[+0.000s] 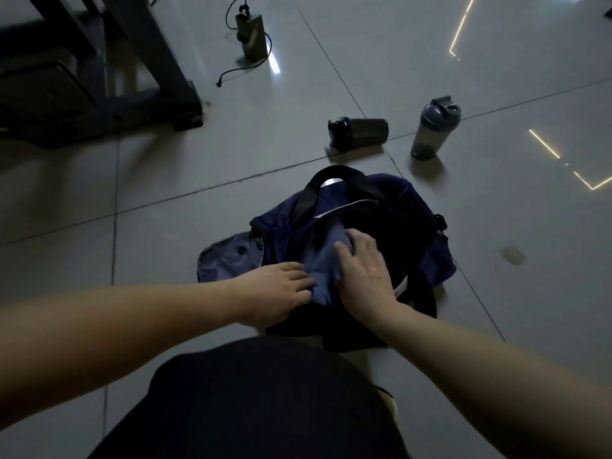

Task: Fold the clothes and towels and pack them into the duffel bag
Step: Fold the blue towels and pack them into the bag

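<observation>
Nearest: both forearms reach in from the near corners and meet over the bag.

Left hand: fingers fairly straight, laid on the near-left edge of the folded cloth, pressing rather than gripping. Can't see the thumb.

Right hand: fingers curled over the cloth's far-right end, so it looks like this hand has the grasp. Its thumb is hidden too.

The blue-grey cloth sits between the hands, on the near-left lip of the duffel bag. Its long axis runs near to far, tipping slightly right, and the far end already points into the dark open mouth.

Key relation: the free space in the bag lies far and right of the grip. My read is that the next move pushes along the cloth's own axis, away from the body and a bit right. The right hand is nearer the opening and should lead, while the left hand feeds the near tail.

Risk: the near end bunches on the lip if the left hand lifts early.

The bag's long axis runs left-right, across the cloth. The black handle strap arches over the far side, clear of the mouth.

A grey piece lies at the bag's left end. Can't tell whether it's a garment or a bag flap.

Farther out on the floor are a shaker bottle on its side and an upright shaker bottle to its right. At far left is a dark frame, with a cabled power pack beyond.
</observation>
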`<action>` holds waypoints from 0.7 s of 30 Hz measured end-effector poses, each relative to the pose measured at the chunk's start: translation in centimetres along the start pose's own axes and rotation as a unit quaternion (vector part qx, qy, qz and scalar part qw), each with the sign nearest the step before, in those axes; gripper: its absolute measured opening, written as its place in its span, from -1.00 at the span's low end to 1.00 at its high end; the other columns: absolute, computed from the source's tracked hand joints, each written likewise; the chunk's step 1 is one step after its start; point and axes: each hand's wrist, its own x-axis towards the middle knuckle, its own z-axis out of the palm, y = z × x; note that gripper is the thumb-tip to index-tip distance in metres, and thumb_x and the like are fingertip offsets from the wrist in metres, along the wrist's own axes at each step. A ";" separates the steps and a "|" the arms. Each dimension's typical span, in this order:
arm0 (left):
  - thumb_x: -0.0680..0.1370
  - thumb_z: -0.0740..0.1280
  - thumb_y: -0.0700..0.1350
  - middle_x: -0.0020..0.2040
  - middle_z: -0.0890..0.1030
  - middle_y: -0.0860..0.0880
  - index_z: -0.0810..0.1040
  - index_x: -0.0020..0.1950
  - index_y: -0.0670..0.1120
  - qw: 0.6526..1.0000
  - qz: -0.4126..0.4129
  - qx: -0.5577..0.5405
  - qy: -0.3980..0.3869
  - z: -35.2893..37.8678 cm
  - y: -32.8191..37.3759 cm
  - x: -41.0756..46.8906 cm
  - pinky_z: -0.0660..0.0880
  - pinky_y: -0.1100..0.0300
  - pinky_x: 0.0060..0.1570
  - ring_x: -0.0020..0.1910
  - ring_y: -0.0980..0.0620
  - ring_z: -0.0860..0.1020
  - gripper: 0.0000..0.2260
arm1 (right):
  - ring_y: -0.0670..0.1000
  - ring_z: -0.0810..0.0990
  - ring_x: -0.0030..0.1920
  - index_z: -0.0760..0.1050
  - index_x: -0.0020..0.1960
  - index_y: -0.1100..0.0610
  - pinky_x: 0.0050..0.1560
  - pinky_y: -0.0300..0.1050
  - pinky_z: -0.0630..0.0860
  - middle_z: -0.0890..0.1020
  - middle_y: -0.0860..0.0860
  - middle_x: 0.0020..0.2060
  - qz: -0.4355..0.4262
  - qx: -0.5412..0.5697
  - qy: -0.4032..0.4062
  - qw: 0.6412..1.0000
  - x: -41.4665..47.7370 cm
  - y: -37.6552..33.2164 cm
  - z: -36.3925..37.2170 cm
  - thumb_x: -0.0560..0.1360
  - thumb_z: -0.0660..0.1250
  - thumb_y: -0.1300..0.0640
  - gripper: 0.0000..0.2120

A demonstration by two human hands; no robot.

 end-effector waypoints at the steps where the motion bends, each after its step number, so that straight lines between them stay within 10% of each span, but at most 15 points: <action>1: 0.61 0.23 -0.06 0.53 0.34 -0.17 0.44 0.42 -0.11 1.000 0.001 0.001 0.006 -0.1 0.0 -0.2 -0.09 0.01 0.52 0.53 -0.14 0.29 -0.62 | 0.23 0.35 0.40 0.49 0.28 0.12 0.26 0.16 0.47 0.39 0.17 0.39 -0.072 -0.020 -0.001 0.997 -0.1 0.2 0.3 0.35 0.51 0.07 -0.47; 4: 0.58 0.29 -0.07 0.40 0.50 -0.15 0.53 0.30 -0.10 1.000 -0.001 0.014 0.024 -0.3 0.0 -0.7 0.06 -0.03 0.54 0.41 -0.12 0.44 -0.69 | 0.19 0.29 0.49 0.52 0.34 0.05 0.34 0.23 0.41 0.43 0.11 0.42 -0.193 0.008 -0.091 0.977 0.1 0.2 0.5 0.50 0.38 0.04 -0.59; 8: 0.60 0.24 -0.05 0.23 0.58 -0.05 0.57 0.19 -0.06 0.997 -0.006 0.003 0.079 -0.8 -0.1 -1.3 0.24 0.01 0.51 0.21 0.00 0.55 -0.77 | 0.20 -0.12 0.60 0.07 0.61 -0.11 0.53 0.35 -0.03 0.02 0.07 0.62 -0.167 -0.043 -0.261 0.950 0.7 -0.3 -0.1 0.62 0.23 -0.02 -0.38; 12: 0.62 0.23 -0.02 0.14 0.57 0.01 0.55 0.14 -0.03 0.994 0.032 -0.030 0.105 -1.2 -0.8 -1.7 0.24 0.08 0.41 0.10 0.05 0.53 -0.82 | 0.23 -0.20 0.59 0.10 0.59 -0.18 0.47 0.50 -0.13 -0.06 0.00 0.62 -0.195 -0.048 -0.367 0.908 1.7 -1.5 -0.4 0.63 0.20 0.05 -0.42; 17: 0.67 0.15 0.05 0.08 0.58 0.03 0.58 0.12 0.00 0.994 0.016 -0.016 0.111 -0.3 -2.4 -1.8 0.29 0.03 0.39 0.08 0.01 0.53 -0.76 | 0.08 -0.29 0.60 -0.10 0.63 -0.12 0.51 0.42 -0.18 -0.19 -0.08 0.63 -0.205 -0.011 -0.375 0.904 1.7 -1.1 -0.5 0.55 0.26 0.18 -0.20; 21: 0.64 0.14 0.10 0.16 0.62 -0.06 0.69 -0.02 -0.06 0.986 -0.077 0.057 0.137 -0.1 -3.9 -0.7 0.31 -0.07 0.36 0.31 -0.12 0.46 -0.62 | 0.13 -0.08 0.60 0.04 0.64 0.01 0.45 0.38 0.18 0.03 0.00 0.63 -0.205 0.007 -0.284 0.937 1.6 -0.4 -0.1 0.57 0.24 0.12 -0.31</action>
